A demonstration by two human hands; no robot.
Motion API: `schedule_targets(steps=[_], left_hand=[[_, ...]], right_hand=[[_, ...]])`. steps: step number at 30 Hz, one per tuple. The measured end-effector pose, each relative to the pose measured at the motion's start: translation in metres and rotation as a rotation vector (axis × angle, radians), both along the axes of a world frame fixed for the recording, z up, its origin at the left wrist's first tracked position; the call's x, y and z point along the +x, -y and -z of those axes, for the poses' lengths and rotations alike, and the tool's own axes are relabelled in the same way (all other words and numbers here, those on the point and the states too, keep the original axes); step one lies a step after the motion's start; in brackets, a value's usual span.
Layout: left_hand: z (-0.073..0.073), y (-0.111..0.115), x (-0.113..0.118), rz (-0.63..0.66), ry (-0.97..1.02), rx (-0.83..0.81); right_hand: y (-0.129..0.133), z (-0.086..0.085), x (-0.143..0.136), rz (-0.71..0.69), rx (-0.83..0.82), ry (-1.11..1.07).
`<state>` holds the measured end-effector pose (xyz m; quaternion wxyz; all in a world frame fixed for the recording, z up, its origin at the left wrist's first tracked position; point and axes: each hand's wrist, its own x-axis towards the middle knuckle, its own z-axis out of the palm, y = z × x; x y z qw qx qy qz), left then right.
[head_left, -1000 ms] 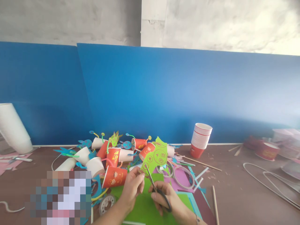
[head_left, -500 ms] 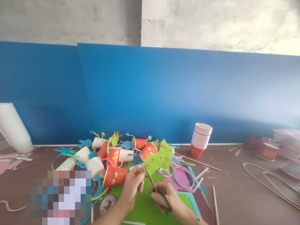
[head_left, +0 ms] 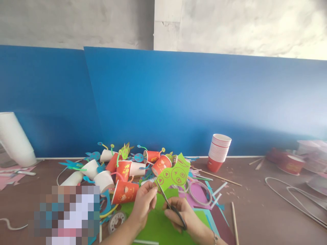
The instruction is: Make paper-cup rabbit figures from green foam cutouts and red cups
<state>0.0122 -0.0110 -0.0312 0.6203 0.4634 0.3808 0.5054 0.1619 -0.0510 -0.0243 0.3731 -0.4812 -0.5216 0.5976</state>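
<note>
My left hand pinches the lower left corner of a lime-green paper sheet, which bears a drawn face with ears and small circles with hearts. In my right hand is a pair of scissors with black handles, fingers wrapped round them. Their blades point up and left and lie at the sheet's left edge, close to my left fingertips. Beneath both hands lies a stack of green paper. A red paper cup lies on its side just left of my left hand.
Decorated cups are heaped at the left. A cup stack stands at the back right, and white cups lean far left. Tape rings, a tape roll and wooden sticks lie around. A blue panel closes the back.
The lime-green sheet's upper right part has tilted slightly to the right and down. Both hands and the scissors stay in nearly the same place.
</note>
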Motion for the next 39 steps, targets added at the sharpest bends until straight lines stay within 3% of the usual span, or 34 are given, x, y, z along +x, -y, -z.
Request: schedule_targets(steps=[12,39], left_hand=[[-0.001,0.001,0.0007,0.012,-0.029,-0.012],[-0.0052,0.004,0.0012,0.029,-0.042,0.011]], right_hand=[[0.0002,0.0024,0.0026,-0.048,0.01,-0.038],[0.0023,0.0022,-0.0017,-0.01,0.014,-0.018]])
